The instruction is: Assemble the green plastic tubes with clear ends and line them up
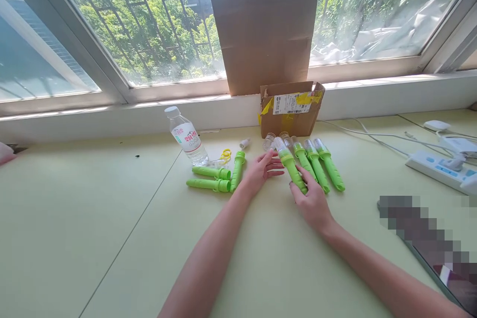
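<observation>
My right hand (311,198) is wrapped round the lower part of a green flashlight-like stick (288,161) with a clear ribbed cap. Beside its clear end, my left hand (263,173) has its fingers stretched out and apart; its thumb is near the cap, and I cannot tell whether it touches. Several similar capped sticks (330,166) lie side by side to the right. On the left lie green handles with bare threaded ends, two lying sideways (210,185) and one more upright handle (237,171). Loose clear caps (268,141) rest behind my hands.
An open cardboard box (290,119) stands at the back by the windowsill. To the left are a water bottle (188,139), yellow rings (225,155) and a small white piece (244,143). A white power strip (439,171) with cables and a dark phone-like slab (428,253) lie right.
</observation>
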The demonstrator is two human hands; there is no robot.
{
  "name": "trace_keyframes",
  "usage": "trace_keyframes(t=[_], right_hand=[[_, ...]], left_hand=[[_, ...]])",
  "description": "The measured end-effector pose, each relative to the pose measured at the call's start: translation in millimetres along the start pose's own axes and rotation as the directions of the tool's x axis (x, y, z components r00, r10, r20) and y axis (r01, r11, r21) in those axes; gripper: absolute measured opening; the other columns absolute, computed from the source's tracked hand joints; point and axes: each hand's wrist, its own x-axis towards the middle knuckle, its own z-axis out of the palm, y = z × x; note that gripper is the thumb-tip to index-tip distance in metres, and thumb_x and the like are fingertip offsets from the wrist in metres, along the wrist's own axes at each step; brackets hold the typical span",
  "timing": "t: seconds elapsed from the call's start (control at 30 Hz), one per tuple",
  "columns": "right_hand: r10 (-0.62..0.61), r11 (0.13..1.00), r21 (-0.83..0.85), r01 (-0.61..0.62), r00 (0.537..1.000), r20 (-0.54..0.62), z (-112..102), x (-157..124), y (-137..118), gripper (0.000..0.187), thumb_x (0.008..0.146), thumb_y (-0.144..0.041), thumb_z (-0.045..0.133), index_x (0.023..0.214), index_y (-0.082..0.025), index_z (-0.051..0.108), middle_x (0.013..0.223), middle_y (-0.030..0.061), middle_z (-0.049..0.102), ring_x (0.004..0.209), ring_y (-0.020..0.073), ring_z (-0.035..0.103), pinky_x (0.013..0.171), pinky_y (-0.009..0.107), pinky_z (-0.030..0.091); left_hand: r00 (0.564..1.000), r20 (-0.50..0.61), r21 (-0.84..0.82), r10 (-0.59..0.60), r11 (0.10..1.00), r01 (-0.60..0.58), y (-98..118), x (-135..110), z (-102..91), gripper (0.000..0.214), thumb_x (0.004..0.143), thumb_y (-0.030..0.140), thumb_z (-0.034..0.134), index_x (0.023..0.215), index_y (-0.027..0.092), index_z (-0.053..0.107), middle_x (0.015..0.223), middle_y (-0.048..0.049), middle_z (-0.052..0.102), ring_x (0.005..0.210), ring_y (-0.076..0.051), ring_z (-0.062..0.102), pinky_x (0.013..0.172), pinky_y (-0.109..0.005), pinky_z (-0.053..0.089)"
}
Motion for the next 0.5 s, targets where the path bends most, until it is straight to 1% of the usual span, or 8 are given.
trace_keyframes(t=[0.07,0.1,0.23,0.37,0.5], right_hand=[[-0.025,1.000,-0.006,0.025,1.000,-0.018,0,1,2,0.055,0.081,-0.031,0.048,0.135,-0.019,0.046,0.102,0.0079,0.066,0.079,0.0217,0.063,0.065,0.032,0.050],[-0.033,0.999,-0.014,0.033,0.999,-0.027,0,1,3,0.056,0.082,-0.031,0.047,0.137,-0.018,0.044,0.101,0.0087,0.066,0.080,0.0226,0.063,0.065,0.033,0.050],[-0.057,0.995,-0.087,0.050,0.996,-0.074,0,4,6,0.057,0.084,-0.032,0.043,0.139,-0.017,0.043,0.092,0.0103,0.066,0.075,0.0243,0.063,0.058,0.034,0.048],[-0.084,0.985,-0.157,0.067,0.991,-0.101,1,9,9,0.054,0.085,-0.031,0.042,0.137,-0.017,0.046,0.086,0.0092,0.065,0.071,0.0238,0.063,0.055,0.033,0.046],[-0.070,0.975,-0.220,0.043,0.991,-0.115,2,14,9,0.054,0.086,-0.031,0.040,0.138,-0.015,0.045,0.083,0.0093,0.065,0.068,0.0235,0.063,0.054,0.033,0.044]], left_hand=[[1.000,-0.005,0.008,0.000,1.000,0.000,0,0,-0.6,0.039,0.081,0.045,0.062,0.101,0.012,0.061,0.090,-0.0104,0.067,0.080,-0.019,0.066,0.078,-0.040,0.054],[1.000,-0.012,0.009,-0.002,1.000,0.002,-1,0,-1.0,0.038,0.081,0.045,0.062,0.101,0.013,0.061,0.090,-0.0104,0.067,0.081,-0.020,0.066,0.079,-0.041,0.054],[1.000,-0.031,0.027,-0.006,1.000,0.007,-2,0,-2.0,0.037,0.079,0.044,0.065,0.099,0.013,0.060,0.090,-0.0104,0.067,0.082,-0.020,0.066,0.081,-0.043,0.054],[0.999,-0.037,0.033,0.000,0.999,0.001,-2,0,-1.0,0.036,0.078,0.043,0.067,0.097,0.013,0.059,0.086,-0.0095,0.066,0.080,-0.019,0.066,0.078,-0.041,0.054],[0.997,-0.073,0.055,0.015,0.998,-0.011,-2,0,2.5,0.037,0.075,0.042,0.069,0.095,0.013,0.058,0.083,-0.0080,0.065,0.076,-0.017,0.065,0.075,-0.039,0.055]])
